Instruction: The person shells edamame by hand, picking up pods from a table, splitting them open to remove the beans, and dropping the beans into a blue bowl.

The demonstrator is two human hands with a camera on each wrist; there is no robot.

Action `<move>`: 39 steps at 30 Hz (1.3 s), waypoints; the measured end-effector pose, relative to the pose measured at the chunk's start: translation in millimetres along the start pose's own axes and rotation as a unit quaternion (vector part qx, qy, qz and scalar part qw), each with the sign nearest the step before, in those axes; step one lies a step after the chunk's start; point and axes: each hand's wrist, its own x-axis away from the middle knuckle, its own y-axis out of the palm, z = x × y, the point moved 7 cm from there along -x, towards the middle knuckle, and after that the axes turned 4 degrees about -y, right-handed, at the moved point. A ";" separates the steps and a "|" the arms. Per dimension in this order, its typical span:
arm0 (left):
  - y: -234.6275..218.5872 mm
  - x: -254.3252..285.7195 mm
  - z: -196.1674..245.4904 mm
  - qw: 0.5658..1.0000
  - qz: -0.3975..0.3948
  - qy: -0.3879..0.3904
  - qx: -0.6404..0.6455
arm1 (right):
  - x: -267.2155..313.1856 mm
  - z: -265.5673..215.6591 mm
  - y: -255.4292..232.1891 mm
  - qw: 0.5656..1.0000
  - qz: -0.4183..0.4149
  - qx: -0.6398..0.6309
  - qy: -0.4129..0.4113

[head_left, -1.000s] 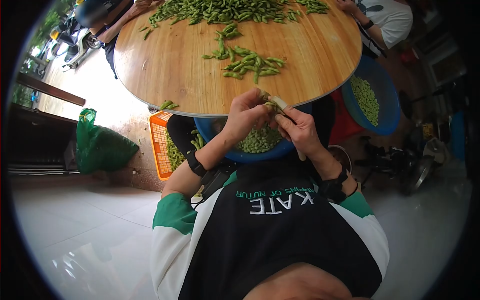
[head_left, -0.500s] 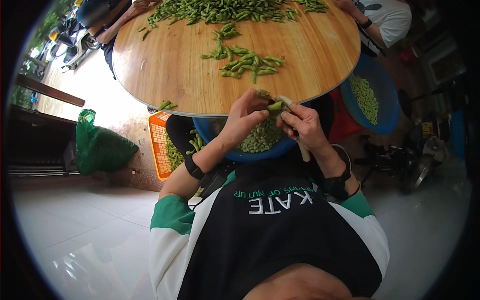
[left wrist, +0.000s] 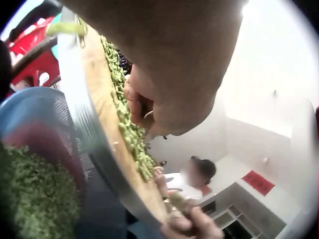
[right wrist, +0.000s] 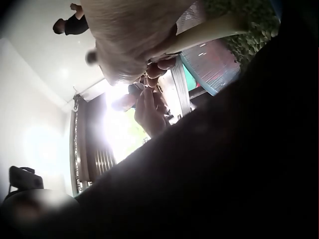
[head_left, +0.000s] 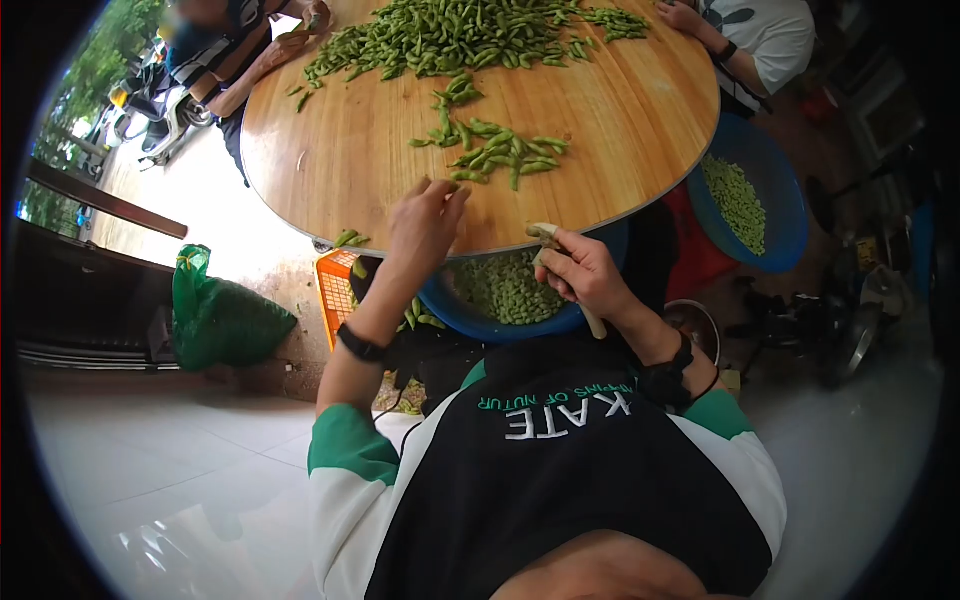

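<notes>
My left hand [head_left: 425,225] is over the near part of the wooden table, fingers loosely bent, just left of a small group of green soybean pods [head_left: 510,150]. In the left wrist view its fingers [left wrist: 134,102] overlap the row of pods. To the right, at the table's edge, my right hand [head_left: 590,272] grips a tool with a long pale handle [head_left: 595,322]; its working end is hidden. That handle [right wrist: 209,35] juts from the fist in the right wrist view. Pale covers wrap some right fingertips. Below is a blue basin [head_left: 470,325] of shelled beans [head_left: 515,290].
A large heap of pods [head_left: 440,40] covers the far side of the round table [head_left: 350,130], where two other people sit. Another blue basin [head_left: 785,225] with beans stands at right. An orange basket [head_left: 333,290] and a green bag [head_left: 225,320] are at left.
My hands, together around a pod before, are now apart. The left has moved left onto the table near the pods; the right stays near the edge with the tool. The view has shifted slightly.
</notes>
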 end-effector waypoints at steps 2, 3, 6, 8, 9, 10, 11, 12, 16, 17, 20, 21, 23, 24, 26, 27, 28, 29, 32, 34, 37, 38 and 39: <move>28.8 -21.6 -5.2 0.997 0.038 -0.022 -0.063 | 0.7 0.2 -2.7 1.000 0.002 0.008 0.002; 34.1 -27.3 -10.9 0.988 0.073 -0.047 -0.129 | 2.4 1.1 -5.6 1.000 0.010 0.014 0.002; 41.6 -35.1 -14.9 0.988 0.093 -0.037 -0.116 | 5.9 3.7 -9.3 1.000 0.017 0.012 0.005; 38.2 -35.1 -16.7 0.991 0.070 -0.040 -0.104 | 2.8 3.1 -9.7 1.000 0.015 0.004 -0.001; 37.8 -34.5 -17.0 0.994 0.045 -0.043 -0.090 | 1.2 4.9 -9.9 1.000 0.017 0.007 0.000; 38.1 -32.9 -18.1 0.994 0.044 -0.037 -0.092 | 0.4 6.3 -9.7 1.000 0.021 0.008 0.001; 38.9 -28.4 -17.0 0.991 0.059 -0.004 -0.118 | -0.5 5.7 -9.1 1.000 0.026 0.004 -0.001; 38.4 -21.5 -14.2 0.987 0.075 0.027 -0.143 | -2.6 6.3 -6.9 1.000 0.021 -0.013 0.009; 19.0 7.9 11.8 0.997 0.065 0.033 0.029 | -14.9 11.1 2.3 0.992 0.007 -0.124 0.033; 21.5 14.5 17.2 0.991 0.007 -0.018 0.130 | -16.7 11.7 3.5 0.991 0.013 -0.125 0.033; 40.7 33.4 21.5 0.932 -0.091 -0.092 0.339 | -21.6 13.4 5.9 0.981 0.015 -0.187 0.039; 48.8 38.8 21.8 0.882 -0.125 -0.117 0.438 | -22.5 15.1 7.4 0.981 0.004 -0.192 0.031; 56.7 41.8 13.4 0.851 -0.138 -0.169 0.478 | -18.2 17.0 10.1 0.980 -0.008 -0.197 0.029; 60.5 42.3 9.3 0.818 -0.146 -0.215 0.513 | -16.5 13.9 12.4 0.979 -0.017 -0.204 0.026; 60.0 43.0 12.1 0.801 -0.140 -0.230 0.534 | -14.7 14.0 15.2 0.977 -0.028 -0.210 0.025; 59.3 44.0 12.8 0.786 -0.136 -0.243 0.553 | -14.4 16.1 14.9 0.980 -0.029 -0.197 0.023; 58.7 44.7 11.6 0.785 -0.134 -0.243 0.553 | -14.6 17.0 14.7 0.982 -0.029 -0.184 0.021; 59.6 45.7 11.0 0.793 -0.147 -0.243 0.539 | -14.3 16.8 15.2 0.982 -0.030 -0.183 0.022; 61.8 49.0 9.8 0.798 -0.165 -0.244 0.526 | -12.9 16.6 16.0 0.985 -0.028 -0.170 0.016; 63.9 50.8 11.1 0.796 -0.168 -0.244 0.528 | -13.9 15.9 14.5 0.988 -0.022 -0.155 0.000; 63.3 53.2 12.8 0.789 -0.115 -0.234 0.556 | -13.5 12.6 14.1 0.988 0.003 -0.155 -0.003; 65.5 53.9 12.6 0.780 -0.113 -0.232 0.571 | -13.4 11.6 13.4 0.988 0.002 -0.154 -0.004; 62.9 51.6 16.0 0.770 -0.111 -0.230 0.584 | -13.8 11.6 12.6 0.988 0.002 -0.152 0.003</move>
